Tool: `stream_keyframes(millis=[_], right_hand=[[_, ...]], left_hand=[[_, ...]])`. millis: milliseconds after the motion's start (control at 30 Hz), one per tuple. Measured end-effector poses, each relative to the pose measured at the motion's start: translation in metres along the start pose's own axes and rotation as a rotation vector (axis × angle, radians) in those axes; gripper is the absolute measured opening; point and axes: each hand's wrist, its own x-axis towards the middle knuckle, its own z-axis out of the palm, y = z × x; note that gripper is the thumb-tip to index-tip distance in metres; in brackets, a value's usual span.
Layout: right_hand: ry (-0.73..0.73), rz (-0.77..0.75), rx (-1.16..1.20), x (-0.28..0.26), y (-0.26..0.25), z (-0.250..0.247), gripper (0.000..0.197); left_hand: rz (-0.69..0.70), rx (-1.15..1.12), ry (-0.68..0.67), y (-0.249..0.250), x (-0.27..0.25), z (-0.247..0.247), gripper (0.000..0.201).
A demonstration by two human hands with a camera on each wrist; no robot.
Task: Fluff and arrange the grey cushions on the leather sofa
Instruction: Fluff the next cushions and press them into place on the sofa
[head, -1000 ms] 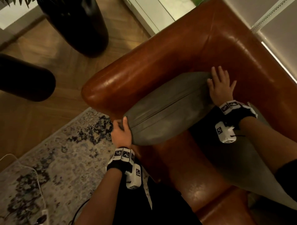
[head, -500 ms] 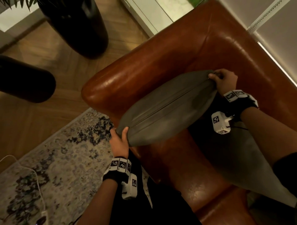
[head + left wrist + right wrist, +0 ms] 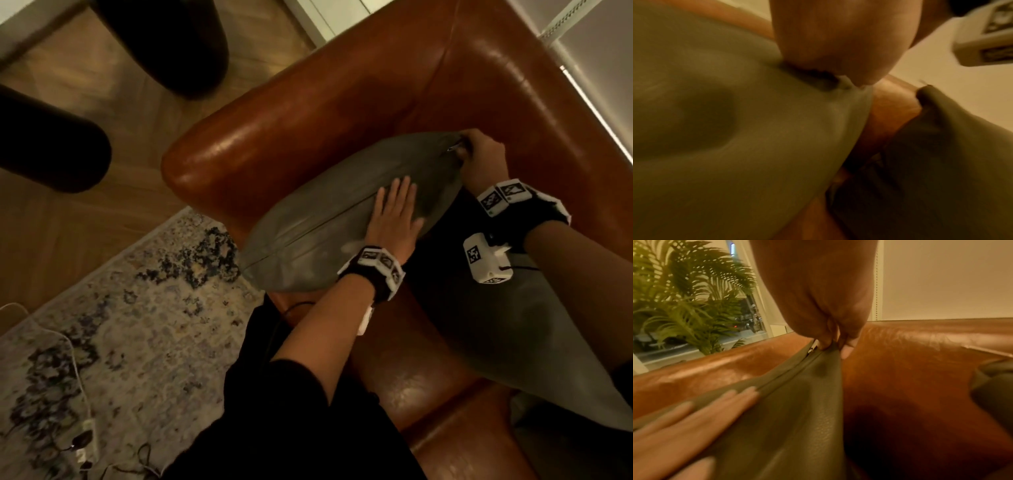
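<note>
Fingers (image 3: 830, 339) of the right hand (image 3: 483, 161) pinch the far corner of the grey cushion (image 3: 325, 219) — the left hand (image 3: 394, 216) lies flat on top, fingers straight. The cushion sits in the corner of the leather sofa (image 3: 342, 102). Beside it — a second cushion (image 3: 513, 325). Past the sofa's arm, a rug (image 3: 137, 308).

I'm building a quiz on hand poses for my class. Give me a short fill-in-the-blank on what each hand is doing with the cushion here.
1. The left hand lies ____ on the grey cushion.
2. The right hand pinches the cushion's ____.
3. The cushion stands on a brown ____ sofa.
4. A second cushion lies under the ____ arm.

Missing words: flat; corner; leather; right
</note>
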Motion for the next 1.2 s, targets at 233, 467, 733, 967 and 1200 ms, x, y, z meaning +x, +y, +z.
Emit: stream_keyframes(millis=[233,467,733,967,1200], right_hand=[[-0.041,0.1,0.009,0.01,-0.005,0.001,0.033],[-0.03,0.232,0.132,0.01,-0.002,-0.007,0.037],[0.137,0.219,0.082,0.011,-0.019,0.001,0.026],[0.243,0.096,0.105,0.007,-0.021,-0.002,0.025],[0.177,0.221,0.128,0.002,-0.01,0.018,0.025]], left_hand=[[-0.613,0.043,-0.033,-0.135,-0.129,0.034,0.059],[-0.953,-0.5,0.026,-0.197,-0.217,0.022,0.06],[-0.905,-0.811,0.306,-0.16,-0.152,-0.017,0.049],[-0.814,-0.768,0.4,-0.18,-0.156,-0.04,0.043],[-0.827,-0.772,0.133,-0.195,-0.162,-0.021,0.053]])
